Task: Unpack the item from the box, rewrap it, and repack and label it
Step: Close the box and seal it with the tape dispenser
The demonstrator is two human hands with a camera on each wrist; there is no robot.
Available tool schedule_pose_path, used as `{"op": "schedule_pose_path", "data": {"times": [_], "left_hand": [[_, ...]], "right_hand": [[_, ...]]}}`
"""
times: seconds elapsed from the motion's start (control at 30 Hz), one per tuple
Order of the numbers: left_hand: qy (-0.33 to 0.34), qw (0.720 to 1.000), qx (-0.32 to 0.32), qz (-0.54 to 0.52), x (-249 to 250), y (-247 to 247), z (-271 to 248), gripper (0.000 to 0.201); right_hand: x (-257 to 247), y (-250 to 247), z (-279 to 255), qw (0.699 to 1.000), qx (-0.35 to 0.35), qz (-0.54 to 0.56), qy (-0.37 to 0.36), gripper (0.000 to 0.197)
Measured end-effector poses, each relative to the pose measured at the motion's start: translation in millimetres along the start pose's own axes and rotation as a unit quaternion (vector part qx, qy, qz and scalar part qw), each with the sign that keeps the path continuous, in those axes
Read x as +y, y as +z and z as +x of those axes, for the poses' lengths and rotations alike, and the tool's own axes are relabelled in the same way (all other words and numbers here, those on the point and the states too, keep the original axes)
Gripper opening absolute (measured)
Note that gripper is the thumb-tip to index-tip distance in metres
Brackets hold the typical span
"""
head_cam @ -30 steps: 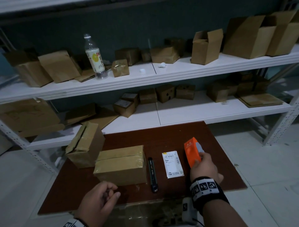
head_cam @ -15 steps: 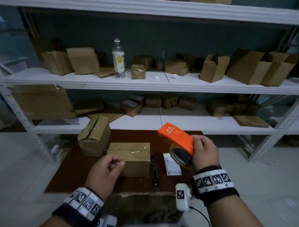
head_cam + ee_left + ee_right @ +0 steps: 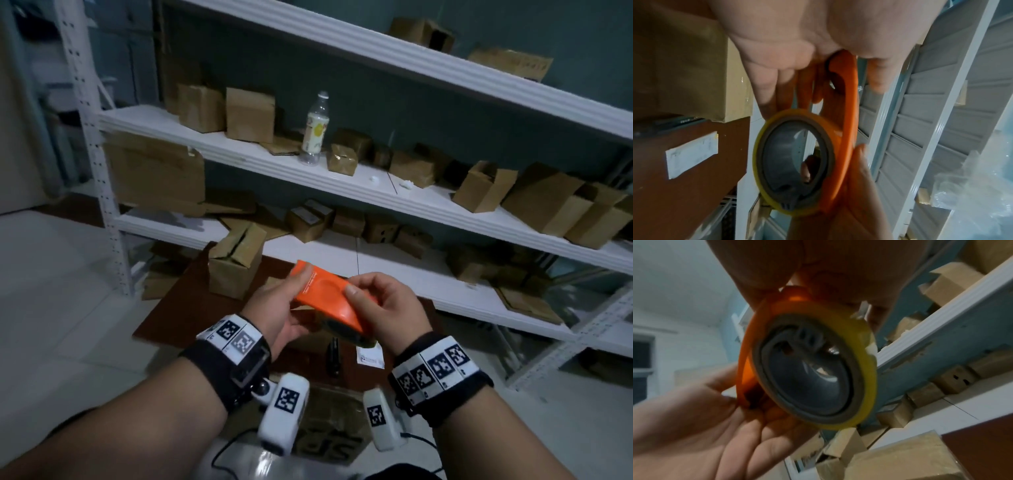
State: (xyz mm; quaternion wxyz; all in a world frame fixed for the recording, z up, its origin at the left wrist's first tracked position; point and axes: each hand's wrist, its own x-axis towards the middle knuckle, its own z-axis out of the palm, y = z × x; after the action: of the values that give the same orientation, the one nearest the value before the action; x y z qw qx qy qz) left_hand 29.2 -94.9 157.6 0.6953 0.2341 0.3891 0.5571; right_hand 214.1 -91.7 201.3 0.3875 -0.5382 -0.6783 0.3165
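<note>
Up front in the head view, both hands hold an orange plastic tape dispenser (image 3: 329, 296) in the air above the dark brown worktop (image 3: 178, 315). The left hand (image 3: 277, 308) grips its near-left end, thumb on top and fingers curled beneath; the right hand (image 3: 387, 308) pinches the right end, thumb pressed on the orange cover. Below them, a black marker pen (image 3: 333, 354) and a white paper label (image 3: 370, 356) lie side by side on the worktop, and an open brown cardboard box (image 3: 236, 260) stands at its far-left corner, near the white metal shelving (image 3: 376, 192) loaded with more cartons.

From the left wrist, the left hand's fingers (image 3: 764, 81) curl along the dispenser's orange frame (image 3: 849, 113), whose roll of clear yellowish tape (image 3: 795, 164) faces the camera; the right hand's fingers touch the frame's lower edge. A taped brown carton (image 3: 694, 73) sits on the worktop behind, the label beside it.

From the right wrist, the tape roll fills the middle, the right hand gripping it from above and the left hand's fingers cupped under the orange frame.
</note>
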Motion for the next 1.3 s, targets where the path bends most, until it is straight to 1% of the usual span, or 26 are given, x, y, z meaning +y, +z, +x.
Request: {"op": "schedule_pose_path", "data": {"times": [0.07, 0.13, 0.2, 0.23, 0.27, 0.33, 0.37, 0.43, 0.47, 0.5, 0.63, 0.73, 0.87, 0.97, 1.03, 1.13, 1.23, 1.27, 1.3], "left_hand": [[0.023, 0.999, 0.022, 0.034, 1, -2, -5, 0.076], [0.039, 0.997, 0.033, 0.057, 2, -2, -10, 0.071], [0.052, 0.995, 0.034, 0.078, 5, 1, -16, 0.053], [0.057, 0.994, 0.029, 0.087, 8, 4, -19, 0.044], [0.061, 0.994, 0.024, 0.093, 11, 5, -21, 0.038], [0.062, 0.993, 0.025, 0.094, 16, 6, -25, 0.037], [0.056, 0.995, 0.028, 0.083, 18, 6, -27, 0.044], [0.03, 0.998, 0.041, 0.035, 21, 4, -26, 0.072], [0.017, 0.999, 0.049, 0.009, 21, 2, -24, 0.082], [0.011, 0.998, 0.054, -0.014, 21, 1, -24, 0.085], [-0.004, 0.995, 0.057, -0.077, 24, 0, -23, 0.077], [-0.005, 0.994, 0.038, -0.099, 27, -1, -22, 0.07], [0.014, 0.995, 0.033, -0.098, 34, -1, -24, 0.057], [0.026, 0.995, 0.039, -0.085, 39, -1, -24, 0.053], [0.049, 0.994, 0.046, -0.085, 40, -4, -27, 0.05], [0.084, 0.992, 0.063, -0.067, 41, -9, -30, 0.042], [0.081, 0.994, 0.053, -0.042, 44, -11, -32, 0.053], [0.083, 0.995, 0.051, -0.032, 45, -11, -32, 0.05], [0.087, 0.995, 0.053, -0.02, 46, -9, -33, 0.043]], "right_hand": [[-9, 7, 4, 0.998, -0.037, -0.042, 0.013, 0.014], [-23, 12, 9, 0.991, -0.071, -0.108, 0.023, 0.012], [-38, 16, 15, 0.974, -0.099, -0.202, 0.012, 0.02], [-45, 17, 17, 0.964, -0.108, -0.243, 0.002, 0.027], [-51, 18, 18, 0.955, -0.113, -0.273, -0.008, 0.035], [-59, 18, 18, 0.946, -0.111, -0.305, -0.017, 0.044], [-62, 17, 18, 0.944, -0.105, -0.311, -0.017, 0.046], [-64, 15, 17, 0.952, -0.083, -0.296, -0.008, 0.049], [-64, 14, 17, 0.958, -0.072, -0.276, 0.001, 0.051], [-64, 15, 16, 0.964, -0.067, -0.256, 0.01, 0.051], [-66, 18, 14, 0.976, -0.075, -0.199, 0.034, 0.05], [-68, 20, 18, 0.98, -0.07, -0.186, 0.016, 0.06], [-77, 19, 22, 0.975, -0.074, -0.211, -0.018, 0.062], [-84, 17, 21, 0.973, -0.077, -0.217, -0.028, 0.053], [-87, 16, 20, 0.972, -0.071, -0.219, -0.034, 0.046], [-84, 17, 22, 0.974, -0.06, -0.214, -0.041, 0.044], [-81, 17, 23, 0.977, -0.06, -0.203, -0.031, 0.038], [-81, 17, 22, 0.978, -0.062, -0.198, -0.032, 0.034], [-82, 16, 20, 0.979, -0.067, -0.19, -0.03, 0.032]]}}
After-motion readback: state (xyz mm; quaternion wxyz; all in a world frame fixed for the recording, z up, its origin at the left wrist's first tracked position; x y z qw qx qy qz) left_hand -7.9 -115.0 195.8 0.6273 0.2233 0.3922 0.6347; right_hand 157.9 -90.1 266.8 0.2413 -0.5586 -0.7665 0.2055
